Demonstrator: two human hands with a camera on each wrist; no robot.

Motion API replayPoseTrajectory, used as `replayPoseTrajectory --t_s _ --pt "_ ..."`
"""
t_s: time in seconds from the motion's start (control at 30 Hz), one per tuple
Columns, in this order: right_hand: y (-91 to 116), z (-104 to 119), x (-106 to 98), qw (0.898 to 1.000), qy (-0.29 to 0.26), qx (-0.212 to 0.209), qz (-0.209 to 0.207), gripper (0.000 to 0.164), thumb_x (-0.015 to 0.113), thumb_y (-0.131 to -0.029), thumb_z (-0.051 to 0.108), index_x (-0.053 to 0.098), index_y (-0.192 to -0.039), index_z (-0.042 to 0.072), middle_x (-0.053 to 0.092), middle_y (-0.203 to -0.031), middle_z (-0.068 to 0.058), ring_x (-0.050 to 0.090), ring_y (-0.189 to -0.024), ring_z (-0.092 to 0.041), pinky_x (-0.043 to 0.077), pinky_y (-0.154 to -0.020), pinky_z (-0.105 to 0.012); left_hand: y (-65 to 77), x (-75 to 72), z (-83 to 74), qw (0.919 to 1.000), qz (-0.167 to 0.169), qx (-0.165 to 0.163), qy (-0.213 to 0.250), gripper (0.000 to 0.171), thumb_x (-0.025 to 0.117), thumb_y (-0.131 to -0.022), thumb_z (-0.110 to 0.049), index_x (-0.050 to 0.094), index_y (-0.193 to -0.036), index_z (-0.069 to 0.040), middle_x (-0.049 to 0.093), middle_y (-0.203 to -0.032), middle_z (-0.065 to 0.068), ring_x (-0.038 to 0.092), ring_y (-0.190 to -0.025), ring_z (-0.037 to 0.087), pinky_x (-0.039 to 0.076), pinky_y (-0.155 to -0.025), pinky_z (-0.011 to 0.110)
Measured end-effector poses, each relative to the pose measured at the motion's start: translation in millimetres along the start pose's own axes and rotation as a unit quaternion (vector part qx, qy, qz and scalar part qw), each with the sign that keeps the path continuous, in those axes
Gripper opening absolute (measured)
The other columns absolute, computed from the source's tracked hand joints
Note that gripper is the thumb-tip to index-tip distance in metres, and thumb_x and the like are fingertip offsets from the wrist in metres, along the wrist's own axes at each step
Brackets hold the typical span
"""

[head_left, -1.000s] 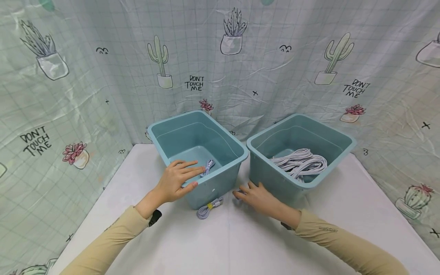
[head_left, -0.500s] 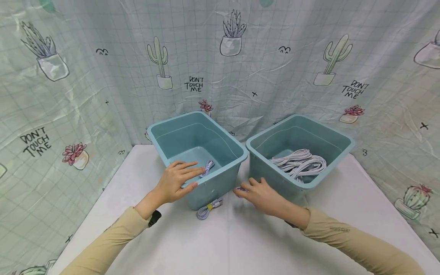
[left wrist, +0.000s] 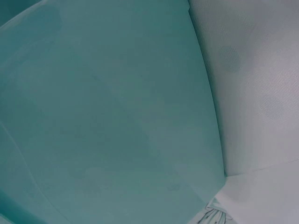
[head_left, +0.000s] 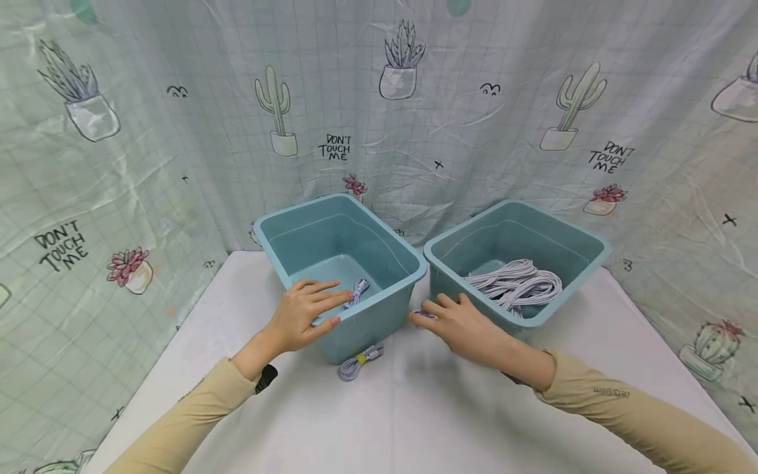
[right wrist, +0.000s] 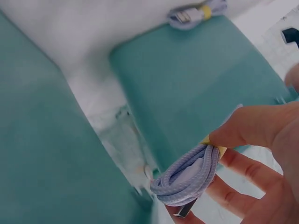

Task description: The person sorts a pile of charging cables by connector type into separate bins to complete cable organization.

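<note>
My right hand pinches a coiled lilac USB cable bound with a yellow band, thumb on one side and fingers on the other. It is above the table in front of the gap between two bins. My left hand rests over the near rim of the left teal bin, fingers extended. Near its fingertips, a small coiled cable lies inside that bin. Another banded cable lies on the table against the bin's front. The left wrist view shows mostly the bin's wall, without the hand.
The right teal bin stands beside the left one and holds several white cable bundles. A white cloth covers the table. Behind hangs a cactus-print curtain around the back and sides.
My right hand has lifted the cable off the table and moved slightly up and to the right, closer to the right bin. The left hand has stayed on the rim.
</note>
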State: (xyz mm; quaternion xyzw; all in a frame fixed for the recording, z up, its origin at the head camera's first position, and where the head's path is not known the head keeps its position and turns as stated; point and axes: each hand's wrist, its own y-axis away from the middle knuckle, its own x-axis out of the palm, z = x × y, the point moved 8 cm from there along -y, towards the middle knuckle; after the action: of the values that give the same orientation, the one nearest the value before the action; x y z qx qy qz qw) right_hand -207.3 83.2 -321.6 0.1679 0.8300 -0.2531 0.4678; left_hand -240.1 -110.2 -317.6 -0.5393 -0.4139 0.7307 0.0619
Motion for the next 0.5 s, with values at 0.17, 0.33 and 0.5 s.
replayPoseTrajectory --t_s 0.17,0.33,0.5 --pt "-2 -11 -19 1.0 -0.002 0.014 -0.01 0.049 0.066 -0.077 0.007 0.052 -0.121 0.024 0.054 -0.1 0.001 0.045 -0.075 -0.016 0.03 -0.052 -0.026 0.7 1.4 0.0 1.0 0.001 0.0 0.001 0.048 0.029 -0.094 -0.045 0.062 -0.115 -0.018 0.065 -0.11 0.0 0.06 -0.105 0.021 0.043 -0.084 0.041" --pt "-4 -24 -36 1.0 -0.001 0.028 -0.014 0.053 0.067 -0.075 0.002 0.053 -0.122 0.024 0.054 -0.098 0.001 0.045 -0.074 -0.016 0.029 -0.052 -0.025 0.0 0.6 0.2 1.0 0.003 -0.001 0.002 0.045 0.032 -0.093 -0.043 0.062 -0.115 -0.018 0.065 -0.111 -0.001 0.06 -0.105 0.021 0.043 -0.084 0.041" --pt "-6 -37 -50 0.999 -0.001 0.032 -0.017 0.053 0.065 -0.074 0.0 0.053 -0.121 0.021 0.054 -0.099 0.001 0.042 -0.071 -0.016 0.027 -0.052 -0.024 -0.2 0.4 0.6 1.0 0.004 -0.003 0.003 0.044 0.033 -0.093 -0.042 0.062 -0.115 -0.018 0.065 -0.112 -0.001 0.06 -0.105 0.021 0.043 -0.085 0.04"
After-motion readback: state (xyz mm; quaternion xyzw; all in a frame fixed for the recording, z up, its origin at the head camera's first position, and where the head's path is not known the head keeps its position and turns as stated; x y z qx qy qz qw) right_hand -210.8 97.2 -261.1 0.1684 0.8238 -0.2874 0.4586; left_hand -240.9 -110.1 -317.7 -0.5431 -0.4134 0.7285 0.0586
